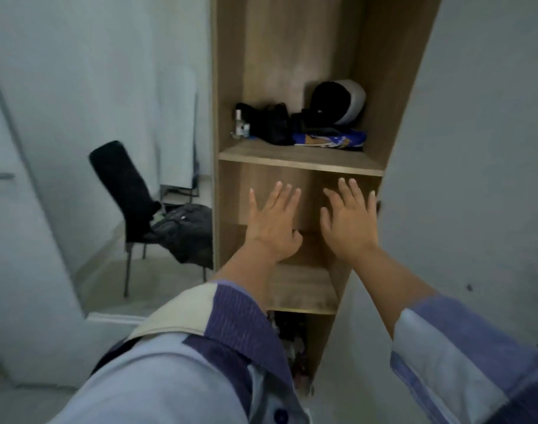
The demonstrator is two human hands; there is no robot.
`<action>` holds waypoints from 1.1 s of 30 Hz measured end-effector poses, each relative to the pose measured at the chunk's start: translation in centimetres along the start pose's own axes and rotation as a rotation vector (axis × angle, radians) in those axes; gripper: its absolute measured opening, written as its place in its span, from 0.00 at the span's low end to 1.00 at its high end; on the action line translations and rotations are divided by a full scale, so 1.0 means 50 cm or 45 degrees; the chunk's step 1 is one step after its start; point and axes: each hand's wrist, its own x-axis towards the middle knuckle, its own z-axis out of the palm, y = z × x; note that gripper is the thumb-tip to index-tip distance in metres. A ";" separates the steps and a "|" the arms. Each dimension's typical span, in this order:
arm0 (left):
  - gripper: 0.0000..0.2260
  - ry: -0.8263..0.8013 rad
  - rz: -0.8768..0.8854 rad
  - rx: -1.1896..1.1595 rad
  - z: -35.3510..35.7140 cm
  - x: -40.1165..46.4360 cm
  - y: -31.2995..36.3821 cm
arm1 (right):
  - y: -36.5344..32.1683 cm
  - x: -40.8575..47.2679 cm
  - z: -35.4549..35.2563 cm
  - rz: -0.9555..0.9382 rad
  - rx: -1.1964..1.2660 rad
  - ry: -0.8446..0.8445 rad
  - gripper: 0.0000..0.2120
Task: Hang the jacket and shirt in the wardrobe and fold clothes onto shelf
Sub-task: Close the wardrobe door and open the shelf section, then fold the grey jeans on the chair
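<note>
Reaching forward, both hands are held flat and empty before the open wardrobe [292,71]. The left hand [272,223] and the right hand [350,221] are seen with fingers spread, palms facing the middle compartment, nothing gripped in either. The middle shelf [301,289] below them is bare; the upper shelf [298,159] is occupied by dark bags, a helmet-like object [342,101] and a blue folded item [329,138].

No garment is held. A dark jacket [185,229] is seen draped over the seat of a black chair [124,182], well apart from the hands, to the left of the wardrobe and lower than them. The jacket lies nearer the left hand; its long axis cannot be told, as it is bunched. No separate shirt or hanging rail is identified in view.

It is judged that the hanging step is not yet begun. For the next move, a turn to the left and a downward reach are called for, the left hand leading.
</note>
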 end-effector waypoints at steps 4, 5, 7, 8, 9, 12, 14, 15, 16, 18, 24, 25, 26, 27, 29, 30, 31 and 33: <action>0.35 -0.044 -0.369 0.058 -0.008 -0.139 -0.086 | -0.119 -0.017 0.035 -0.334 0.160 -0.081 0.22; 0.35 -0.051 -0.462 0.080 -0.010 -0.183 -0.103 | -0.154 -0.033 0.044 -0.403 0.213 -0.107 0.22; 0.36 -0.093 -0.635 0.125 -0.018 -0.279 -0.132 | -0.228 -0.074 0.059 -0.530 0.334 -0.163 0.21; 0.36 -0.132 -0.715 0.154 -0.024 -0.331 -0.145 | -0.265 -0.099 0.063 -0.598 0.385 -0.187 0.21; 0.36 -0.168 -0.793 0.185 -0.032 -0.382 -0.157 | -0.304 -0.127 0.065 -0.667 0.427 -0.206 0.21; 0.35 -0.230 -1.038 0.266 -0.062 -0.542 -0.187 | -0.418 -0.218 0.059 -0.876 0.515 -0.256 0.20; 0.35 -0.257 -1.195 0.297 -0.084 -0.645 -0.199 | -0.492 -0.285 0.047 -1.015 0.571 -0.270 0.20; 0.35 -0.272 -1.273 0.303 -0.095 -0.697 -0.202 | -0.527 -0.321 0.039 -1.080 0.614 -0.286 0.19; 0.35 -0.292 -1.349 0.310 -0.106 -0.748 -0.203 | -0.560 -0.358 0.030 -1.142 0.660 -0.315 0.19; 0.35 -0.332 -1.483 0.339 -0.129 -0.849 -0.204 | -0.624 -0.435 0.013 -1.261 0.716 -0.377 0.19; 0.34 -0.374 -1.782 0.345 -0.173 -1.123 -0.195 | -0.768 -0.644 -0.040 -1.549 0.813 -0.429 0.20; 0.34 -0.394 -1.822 0.336 -0.177 -1.166 -0.195 | -0.787 -0.676 -0.041 -1.579 0.806 -0.456 0.20; 0.34 -0.415 -1.860 0.326 -0.178 -1.206 -0.196 | -0.806 -0.707 -0.039 -1.602 0.799 -0.489 0.20; 0.35 -0.436 -1.896 0.312 -0.177 -1.243 -0.198 | -0.823 -0.735 -0.033 -1.620 0.793 -0.527 0.19; 0.35 -0.482 -1.956 0.289 -0.172 -1.310 -0.202 | -0.852 -0.788 -0.011 -1.661 0.775 -0.586 0.19; 0.35 -0.502 -1.982 0.279 -0.166 -1.338 -0.204 | -0.865 -0.810 0.003 -1.686 0.761 -0.600 0.19; 0.35 -0.519 -2.007 0.255 -0.156 -1.363 -0.206 | -0.876 -0.830 0.020 -1.710 0.741 -0.623 0.19; 0.35 -0.547 -2.059 0.183 -0.129 -1.407 -0.212 | -0.898 -0.864 0.056 -1.739 0.690 -0.704 0.20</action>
